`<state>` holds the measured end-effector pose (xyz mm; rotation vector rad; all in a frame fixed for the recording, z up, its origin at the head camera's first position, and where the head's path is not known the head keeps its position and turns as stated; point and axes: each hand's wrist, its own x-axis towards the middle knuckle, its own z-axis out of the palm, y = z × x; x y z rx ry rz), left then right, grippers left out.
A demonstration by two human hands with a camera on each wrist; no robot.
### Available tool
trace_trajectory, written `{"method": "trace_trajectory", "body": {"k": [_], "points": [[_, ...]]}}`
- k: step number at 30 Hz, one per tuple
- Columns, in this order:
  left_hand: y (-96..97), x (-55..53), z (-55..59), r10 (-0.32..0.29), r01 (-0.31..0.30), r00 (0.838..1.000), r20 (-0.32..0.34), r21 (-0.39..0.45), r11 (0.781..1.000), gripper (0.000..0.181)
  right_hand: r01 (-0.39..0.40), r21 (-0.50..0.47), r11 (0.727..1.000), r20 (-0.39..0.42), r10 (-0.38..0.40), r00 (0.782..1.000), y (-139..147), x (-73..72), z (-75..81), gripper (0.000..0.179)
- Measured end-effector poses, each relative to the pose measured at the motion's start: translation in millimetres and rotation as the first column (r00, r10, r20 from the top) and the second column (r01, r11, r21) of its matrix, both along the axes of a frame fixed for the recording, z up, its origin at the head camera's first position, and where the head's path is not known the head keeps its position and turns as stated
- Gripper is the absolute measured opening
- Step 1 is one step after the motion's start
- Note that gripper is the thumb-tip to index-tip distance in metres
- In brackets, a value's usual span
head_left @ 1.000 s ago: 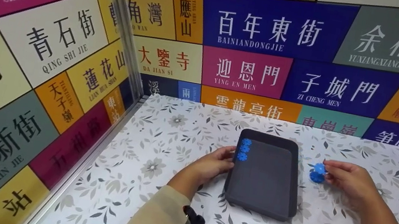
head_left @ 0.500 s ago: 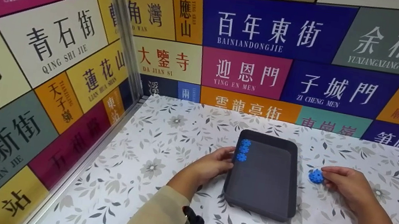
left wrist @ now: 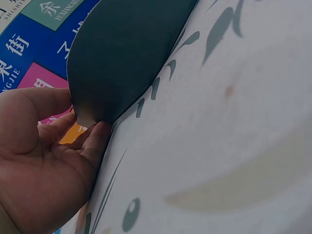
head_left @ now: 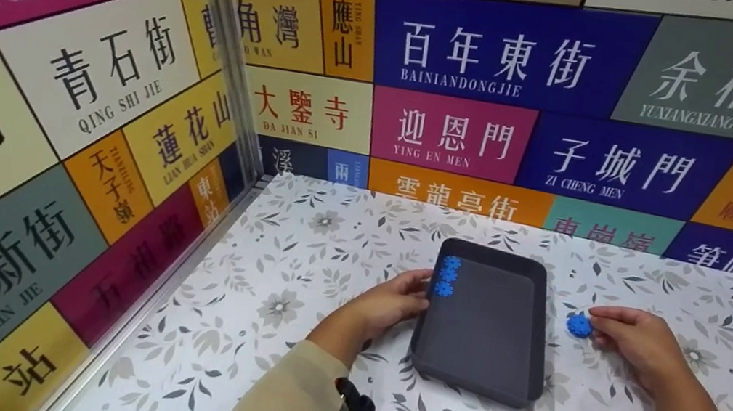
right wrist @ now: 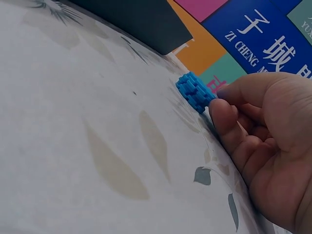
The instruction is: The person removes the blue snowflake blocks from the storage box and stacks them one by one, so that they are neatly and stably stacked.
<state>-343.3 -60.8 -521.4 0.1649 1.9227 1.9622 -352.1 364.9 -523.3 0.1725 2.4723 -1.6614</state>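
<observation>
My left hand (head_left: 393,302) holds the left side of a dark grey rectangular tray (head_left: 482,334), thumb and curled fingers at its wall. The left wrist view shows those fingertips against the tray's dark side (left wrist: 122,48). Inside the tray, several blue snowflake-shaped discs (head_left: 448,275) line up along the left wall. To the right of the tray, my right hand (head_left: 632,339) pinches a small stack of blue snowflake discs (head_left: 579,325) between thumb and index finger. In the right wrist view the stack (right wrist: 195,92) shows notched edges in layers, close over the tablecloth.
The table wears a white cloth (head_left: 265,381) printed with grey flowers and leaves. Panels with coloured place-name signs (head_left: 451,134) rise behind it and on the left, meeting at a clear corner strip (head_left: 234,67). Each wrist carries a small black camera (head_left: 356,401).
The right hand has lowered its tilted blue disc onto the one beneath; the two now sit together as one stack. It moved slightly left and down. The left hand and tray stayed nearly still.
</observation>
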Motion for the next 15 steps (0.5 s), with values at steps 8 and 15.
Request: {"method": "trace_trajectory", "body": {"k": [8, 15], "points": [[-0.3, 1.7, 1.8, -0.001, 0.001, 1.000, -0.007, -0.002, 1.000, 0.064, 0.046, -0.076, 0.996, -0.048, -0.050, 0.998, -4, -0.8, 4.1, 0.019], [0.2, 2.8, 3.5, -0.010, 0.010, 1.000, -0.007, 0.010, 1.000, 0.065, 0.020, -0.294, 0.956, -0.078, -0.044, 0.996, -22, 2.8, 19.6, 0.009]]}}
